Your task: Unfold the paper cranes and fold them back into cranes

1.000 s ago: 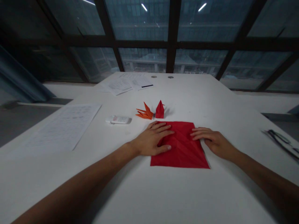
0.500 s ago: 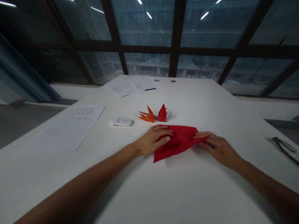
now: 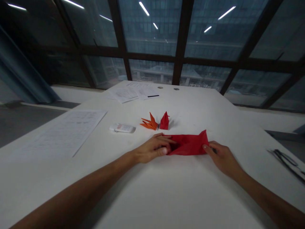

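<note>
A sheet of red paper (image 3: 188, 144) stretches between my two hands on the white table (image 3: 181, 194). Its near edge is lifted and folded over toward the far side, and one corner sticks up at the right. My left hand (image 3: 154, 148) holds the paper's left end, with the thumb at the near edge and some fingertips tucked inside the fold. At the right end, my right hand (image 3: 221, 157) pinches the paper between thumb and fingers. Just beyond stand an orange folded-paper piece (image 3: 150, 123) with several points and a small red folded-paper piece (image 3: 164, 121).
A white bottle or tube (image 3: 122, 128) lies left of the folded pieces. Printed sheets (image 3: 64, 133) lie at the left, with more papers (image 3: 126, 93) and a thin black strip at the back. Scissors (image 3: 287, 159) rest near the right edge. Windows stand behind the table.
The red paper went from lying mostly spread out to being folded up from its near side. My right hand shifted its grip on the right end. The view tilted up slightly.
</note>
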Available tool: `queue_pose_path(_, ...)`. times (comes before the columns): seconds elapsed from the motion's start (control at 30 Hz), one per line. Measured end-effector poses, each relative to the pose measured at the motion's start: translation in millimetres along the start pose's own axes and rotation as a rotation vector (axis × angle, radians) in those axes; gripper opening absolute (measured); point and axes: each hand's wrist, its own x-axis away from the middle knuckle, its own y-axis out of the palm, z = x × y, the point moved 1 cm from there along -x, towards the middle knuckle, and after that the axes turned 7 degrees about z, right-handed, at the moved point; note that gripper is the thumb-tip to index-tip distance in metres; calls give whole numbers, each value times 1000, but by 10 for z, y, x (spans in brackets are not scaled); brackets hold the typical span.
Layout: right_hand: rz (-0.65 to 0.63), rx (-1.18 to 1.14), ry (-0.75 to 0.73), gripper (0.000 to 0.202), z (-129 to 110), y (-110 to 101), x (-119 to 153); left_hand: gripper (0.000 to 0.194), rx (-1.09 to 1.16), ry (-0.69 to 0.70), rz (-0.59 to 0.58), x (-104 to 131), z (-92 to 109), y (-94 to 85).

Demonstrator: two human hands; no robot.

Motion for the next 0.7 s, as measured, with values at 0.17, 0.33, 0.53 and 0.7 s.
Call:
queue_pose_path(0.17, 2, 90, 38, 42, -41, -3, -1, 69, -22, -7, 31, -16, 43, 8)
queue_pose_path(0.33, 101, -12, 88, 22, 5, 24, 2, 40, -133, -103, 110, -88, 53, 99)
queue_pose_path(0.53, 129, 39, -45, 60, 20, 68, 21, 37, -200, -227, 378, -75, -70, 182)
queue_pose_path(0.7, -56, 190, -252, 36, 23, 95, 32, 66, -391, -117, 567, -32, -17, 214)
